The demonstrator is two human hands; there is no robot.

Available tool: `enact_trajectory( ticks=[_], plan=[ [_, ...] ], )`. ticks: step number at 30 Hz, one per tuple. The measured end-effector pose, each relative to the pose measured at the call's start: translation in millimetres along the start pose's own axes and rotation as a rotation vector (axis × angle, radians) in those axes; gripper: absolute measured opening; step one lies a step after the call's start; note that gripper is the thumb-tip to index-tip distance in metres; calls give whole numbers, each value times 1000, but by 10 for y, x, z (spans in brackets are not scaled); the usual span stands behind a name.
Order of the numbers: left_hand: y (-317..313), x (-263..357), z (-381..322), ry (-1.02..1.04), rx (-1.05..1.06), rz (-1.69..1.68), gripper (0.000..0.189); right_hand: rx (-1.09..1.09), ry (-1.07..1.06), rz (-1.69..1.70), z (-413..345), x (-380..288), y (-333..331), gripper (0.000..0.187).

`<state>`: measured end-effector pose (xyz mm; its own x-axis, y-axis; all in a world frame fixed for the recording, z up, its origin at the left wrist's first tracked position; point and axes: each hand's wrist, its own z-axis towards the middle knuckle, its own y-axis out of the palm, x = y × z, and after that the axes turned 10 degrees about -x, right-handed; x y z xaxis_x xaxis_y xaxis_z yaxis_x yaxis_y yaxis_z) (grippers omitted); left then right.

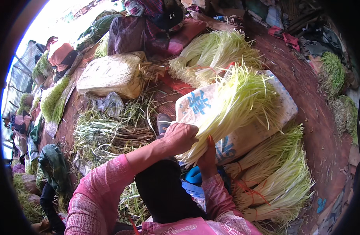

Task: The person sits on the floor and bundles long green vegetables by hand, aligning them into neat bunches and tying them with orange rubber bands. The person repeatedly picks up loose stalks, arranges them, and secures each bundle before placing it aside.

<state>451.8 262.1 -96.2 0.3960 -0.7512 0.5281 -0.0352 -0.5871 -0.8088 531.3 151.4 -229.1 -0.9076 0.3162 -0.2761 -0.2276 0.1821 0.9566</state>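
A large loose bunch of pale yellow-green chives lies slanted across a white woven sack printed with blue characters. My right hand grips the bunch near its white stem ends from the right, thumb on top. My left hand is closed in a fist beside the stems, with a thin white stalk sticking out of it to the left. Its fingertips are hidden from this angle. The sack looks plump and sits in front of my knees.
Tied chive bundles lie at right, with more beyond the sack. A wrapped pale bale stands ahead left. Discarded leaves cover the ground by my shoe. A seated person is across from me; another sits farther left.
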Motion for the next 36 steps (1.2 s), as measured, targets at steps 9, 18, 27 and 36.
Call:
enact_trajectory(
  ticks=[9,18,27,36],
  plan=[
    [-232,-12,-8,-15,145,233,73,43,8,11,-7,-1,22,51],
    [283,-335,298,-89,-330,-334,107,106,1,-151,-12,-45,115,52],
    [317,-351,207,-75,-339,-379,105,38,-29,-192,-100,-14,154,51],
    [-382,43,181,-107,-145,-114,96,-4,3,-265,192,-296,879,58]
  ],
)
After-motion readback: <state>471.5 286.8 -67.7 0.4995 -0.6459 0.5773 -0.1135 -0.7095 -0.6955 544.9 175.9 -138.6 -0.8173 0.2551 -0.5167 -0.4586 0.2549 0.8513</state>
